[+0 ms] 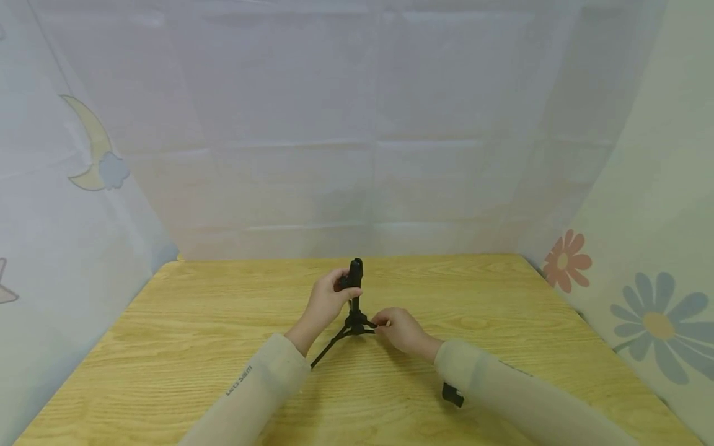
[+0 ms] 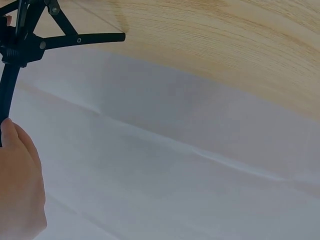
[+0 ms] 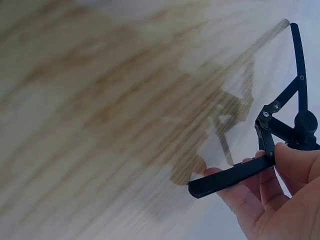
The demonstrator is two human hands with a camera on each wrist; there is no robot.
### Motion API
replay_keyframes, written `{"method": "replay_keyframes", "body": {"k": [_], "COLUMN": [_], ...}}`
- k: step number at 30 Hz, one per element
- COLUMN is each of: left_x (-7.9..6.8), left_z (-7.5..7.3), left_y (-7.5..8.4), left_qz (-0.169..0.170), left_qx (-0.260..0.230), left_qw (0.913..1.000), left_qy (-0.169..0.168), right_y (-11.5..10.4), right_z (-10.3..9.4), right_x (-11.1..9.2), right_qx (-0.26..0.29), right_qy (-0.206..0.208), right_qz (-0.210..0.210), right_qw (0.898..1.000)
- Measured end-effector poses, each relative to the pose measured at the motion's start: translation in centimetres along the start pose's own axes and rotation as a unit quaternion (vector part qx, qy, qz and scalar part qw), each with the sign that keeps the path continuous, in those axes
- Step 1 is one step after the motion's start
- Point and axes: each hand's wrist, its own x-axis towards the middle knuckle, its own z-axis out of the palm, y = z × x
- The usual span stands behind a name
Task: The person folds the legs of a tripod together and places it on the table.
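Black mini tripod (image 1: 356,321): was over the middle of the tabletop (image 1: 184,310), between the two hands, its legs spread outward; whether every foot touched the wood could not be told.
Column (image 1: 356,303): ran close to upright in the head view, with the hub (image 2: 21,49) at its lower end.
Left hand (image 1: 328,297): gripped the upper part of the column from the left, thumb across the near side and fingers curled behind.
Right hand (image 1: 403,330): sat lower, just right of the hub, pinching one leg (image 3: 230,176) between thumb and fingers; that leg's free end stuck out past the fingers.
Deciding relation: the pinched leg's long axis pointed from the hub out toward the right hand, well off the line of the column. The right hand was the nearer one to this leg, while the left hand held the tripod from above.
Leg on the left (image 1: 328,347): slanted from the hub toward the person, its lower end close by the left sleeve (image 1: 253,378).
Small black object (image 1: 453,394): lay partly hidden by the right sleeve (image 1: 485,368), well apart from the tripod; its kind could not be made out.
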Motion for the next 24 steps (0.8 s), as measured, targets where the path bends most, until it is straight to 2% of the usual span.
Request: {"method": "replay_keyframes", "body": {"k": [13,24], "left_x": [0.17,0.28], "left_z": [0.06,-0.11], "left_y": [0.03,0.03], "left_qz": [-0.001,-0.004], "left_qx": [0.007,0.008], "left_qw": [1.0000,0.9999], "left_qy": [-0.005,-0.007], "right_y": [0.01,-0.13], "right_z": [0.62,1.03], "right_x": [0.07,0.24], "right_qx": [-0.019,-0.024], "right_qy": [0.023,0.027], "right_qz": [0.005,0.016], "right_qw": [1.000,0.999]}}
